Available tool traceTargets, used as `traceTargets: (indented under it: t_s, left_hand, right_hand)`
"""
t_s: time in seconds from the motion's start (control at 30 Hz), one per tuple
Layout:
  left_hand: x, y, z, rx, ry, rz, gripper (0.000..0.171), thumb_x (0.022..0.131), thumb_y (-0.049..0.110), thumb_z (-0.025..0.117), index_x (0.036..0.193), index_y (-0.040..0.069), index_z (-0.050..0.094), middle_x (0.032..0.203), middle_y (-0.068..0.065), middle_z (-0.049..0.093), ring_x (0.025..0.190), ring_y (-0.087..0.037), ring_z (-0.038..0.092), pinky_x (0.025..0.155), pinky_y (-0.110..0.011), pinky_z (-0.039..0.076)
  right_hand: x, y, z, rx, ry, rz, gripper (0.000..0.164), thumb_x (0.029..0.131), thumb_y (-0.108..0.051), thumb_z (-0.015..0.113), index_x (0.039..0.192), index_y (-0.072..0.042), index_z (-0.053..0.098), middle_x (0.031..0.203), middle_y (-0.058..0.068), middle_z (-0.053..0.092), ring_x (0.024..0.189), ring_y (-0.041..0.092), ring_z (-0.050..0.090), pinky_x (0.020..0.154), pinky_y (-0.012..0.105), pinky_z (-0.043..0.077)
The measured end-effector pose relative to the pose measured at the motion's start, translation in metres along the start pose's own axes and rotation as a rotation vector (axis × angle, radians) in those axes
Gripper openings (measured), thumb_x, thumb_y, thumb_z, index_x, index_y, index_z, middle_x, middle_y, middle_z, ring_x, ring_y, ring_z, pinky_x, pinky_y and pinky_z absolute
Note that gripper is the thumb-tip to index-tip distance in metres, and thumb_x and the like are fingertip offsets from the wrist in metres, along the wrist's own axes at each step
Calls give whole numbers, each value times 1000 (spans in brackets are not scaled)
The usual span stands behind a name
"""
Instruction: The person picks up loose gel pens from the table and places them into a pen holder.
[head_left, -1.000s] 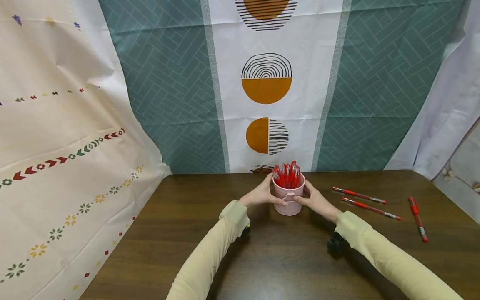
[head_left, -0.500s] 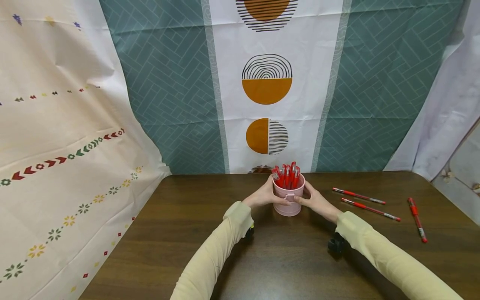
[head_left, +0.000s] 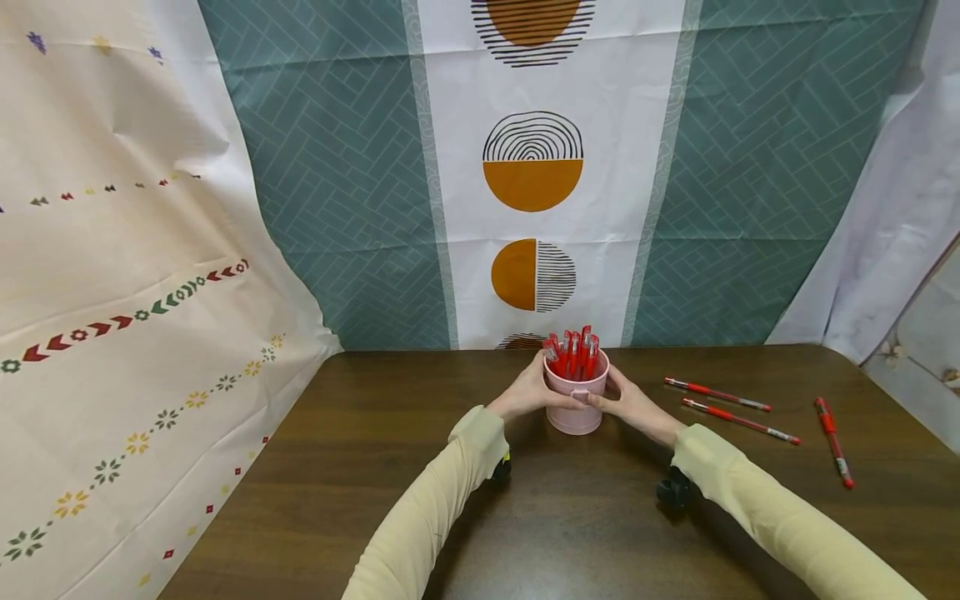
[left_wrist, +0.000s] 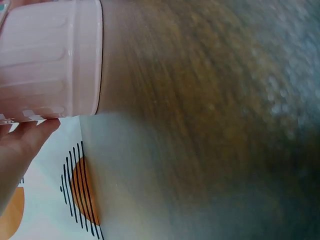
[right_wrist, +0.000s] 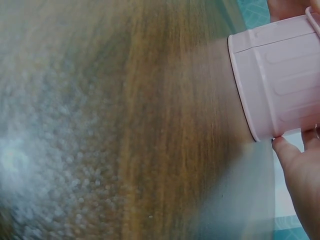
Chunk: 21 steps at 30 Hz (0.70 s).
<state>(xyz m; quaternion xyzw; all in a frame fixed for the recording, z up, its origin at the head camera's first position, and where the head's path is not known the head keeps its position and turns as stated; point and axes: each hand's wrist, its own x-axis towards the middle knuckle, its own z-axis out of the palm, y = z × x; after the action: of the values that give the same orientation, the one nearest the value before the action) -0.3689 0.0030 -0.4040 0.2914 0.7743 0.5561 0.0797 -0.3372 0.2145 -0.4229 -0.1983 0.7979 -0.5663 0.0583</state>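
A small pink bucket (head_left: 575, 419) stands upright near the table's back edge, with several red pens (head_left: 573, 354) leaning in it, clear-clipped caps up. My left hand (head_left: 531, 390) holds it on the left side, thumb across the front below the rim. From the right, my right hand (head_left: 633, 406) grips it the same way, its thumb tip near the front tab. Fingers behind the bucket are hidden in the head view. The left wrist view shows the ribbed wall of the bucket (left_wrist: 40, 60) close up; in the right wrist view the bucket (right_wrist: 280, 85) has its base at the tabletop.
To the right on the brown wooden table (head_left: 360, 467) lie two red pens, one farther back (head_left: 716, 393) and one nearer pen (head_left: 738, 421). A third red pen (head_left: 834, 442) lies closer to the right edge. A patterned curtain (head_left: 360, 167) hangs behind the table.
My left forearm has shifted slightly right, and its thumb reaches a little farther across the bucket's front. The bucket and loose pens stay in place; the whole view sinks slightly.
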Motion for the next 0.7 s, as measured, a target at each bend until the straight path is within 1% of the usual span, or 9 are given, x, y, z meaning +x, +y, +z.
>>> traceTargets:
  t_s: [0.07,0.2,0.37,0.5,0.6,0.7]
  left_hand:
    - [-1,-1,-1,-10,11,-5,84,67,19,80,134,18,28,123,10,40,109,-9,42,89,-31,37]
    - [-1,-2,-1,-40,13,12,83,68,17,79,134,16,29,124,8,42,109,-11,43,89,-33,38]
    - [-1,-4,-1,-19,47,-11,83,67,19,80,133,18,30,122,9,43,108,-9,43,89,-31,37]
    - [-1,-5,1,1,66,-10,83,67,19,80,133,17,31,122,9,43,108,-9,44,88,-31,38]
    - [-2,-5,1,8,74,-13,83,66,20,80,133,16,32,121,9,44,107,-10,44,88,-30,39]
    - [-3,-4,1,13,80,-31,83,65,22,81,133,17,33,121,10,45,107,-9,44,88,-30,39]
  right_hand:
    - [-1,-1,1,7,1,0,79,86,-35,59,145,-17,9,143,14,22,126,35,24,93,54,28]
    - [0,-3,1,1,4,-2,79,86,-35,59,145,-17,10,143,14,24,126,35,25,93,54,29]
    - [0,-3,2,13,-6,-6,78,86,-33,59,145,-17,10,143,15,24,127,34,24,94,54,28]
    - [0,-3,1,30,-19,-6,77,87,-30,60,145,-17,11,143,15,24,127,34,24,94,54,26]
    - [-1,-6,-1,30,-25,6,78,87,-31,59,145,-16,10,144,15,21,128,35,22,95,55,24]
    - [-2,-9,-3,28,-32,5,78,88,-31,58,145,-15,8,145,14,17,129,36,18,95,57,22]
